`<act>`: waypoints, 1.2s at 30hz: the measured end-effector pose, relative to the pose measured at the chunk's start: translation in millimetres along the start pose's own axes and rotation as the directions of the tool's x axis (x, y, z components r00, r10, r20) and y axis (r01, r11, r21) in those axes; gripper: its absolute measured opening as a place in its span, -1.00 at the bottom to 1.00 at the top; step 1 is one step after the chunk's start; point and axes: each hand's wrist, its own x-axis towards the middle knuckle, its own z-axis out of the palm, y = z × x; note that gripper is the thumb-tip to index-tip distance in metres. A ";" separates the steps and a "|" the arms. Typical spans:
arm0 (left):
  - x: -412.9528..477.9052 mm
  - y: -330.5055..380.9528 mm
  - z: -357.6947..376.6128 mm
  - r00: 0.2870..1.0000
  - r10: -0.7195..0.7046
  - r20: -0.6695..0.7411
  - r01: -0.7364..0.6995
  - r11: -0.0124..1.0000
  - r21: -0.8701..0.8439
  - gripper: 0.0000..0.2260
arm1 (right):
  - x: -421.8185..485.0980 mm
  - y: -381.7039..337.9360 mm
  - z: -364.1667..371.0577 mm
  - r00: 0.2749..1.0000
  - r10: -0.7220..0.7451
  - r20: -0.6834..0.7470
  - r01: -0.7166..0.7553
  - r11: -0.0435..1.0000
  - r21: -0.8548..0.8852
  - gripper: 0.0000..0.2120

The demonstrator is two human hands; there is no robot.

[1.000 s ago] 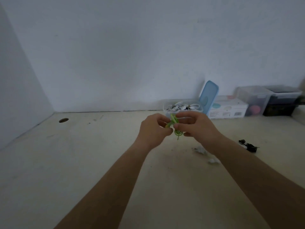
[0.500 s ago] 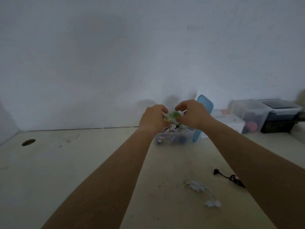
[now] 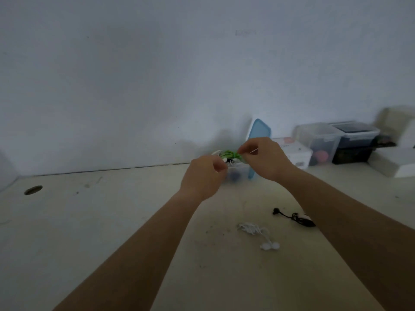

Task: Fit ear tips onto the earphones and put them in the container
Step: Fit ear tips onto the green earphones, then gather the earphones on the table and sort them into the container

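A bundle of green earphones (image 3: 230, 154) sits on top of the pile in the clear container (image 3: 239, 172) by the wall. My right hand (image 3: 266, 161) is over the container, its thumb and forefinger pinching the right end of the green bundle. My left hand (image 3: 203, 176) hovers just left of the container with curled fingers close to the bundle; whether it still holds it is unclear. A coiled pair of white earphones (image 3: 258, 233) and a pair of black earphones (image 3: 294, 217) lie on the table nearer to me.
A blue lid (image 3: 258, 136) leans on the wall behind the container. To the right stand a white box (image 3: 296, 153), a clear bin (image 3: 318, 140), a dark bin (image 3: 356, 142) and white boxes (image 3: 395, 163). A cable hole (image 3: 33, 190) is at far left.
Both hands carried the green earphones from mid-table forward to the container. The bundle now rests on the pile, and my left hand has drawn back slightly to the left.
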 end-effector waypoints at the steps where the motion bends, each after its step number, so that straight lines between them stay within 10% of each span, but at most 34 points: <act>1: -8.0 4.3 3.3 0.999 0.012 0.036 -0.012 1.000 -0.003 -0.92 | -7.4 3.1 -4.6 1.000 0.005 0.013 -0.005 1.000 -0.005 -0.81; 16: -91.1 35.9 44.8 0.918 0.001 0.397 -0.055 0.990 0.126 -0.76 | -125.0 64.0 -60.6 0.875 0.315 0.368 -0.088 0.851 -0.518 -0.70; 24: -102.0 26.5 36.9 0.979 -0.071 0.193 0.071 0.997 0.009 -0.77 | -126.3 51.4 -53.2 0.956 0.220 0.192 -0.216 0.975 -0.041 -0.81; 30: -113.0 18.5 18.6 0.989 -0.145 0.041 0.149 0.977 -0.154 -0.76 | -120.9 7.6 -52.8 0.948 0.216 0.234 -0.299 0.856 0.421 -0.86; 36: -139.5 24.9 -15.1 0.942 -0.199 0.269 0.327 0.722 -0.610 -0.54 | -120.8 -45.0 -43.9 0.928 0.145 0.342 -0.326 0.762 0.559 -0.85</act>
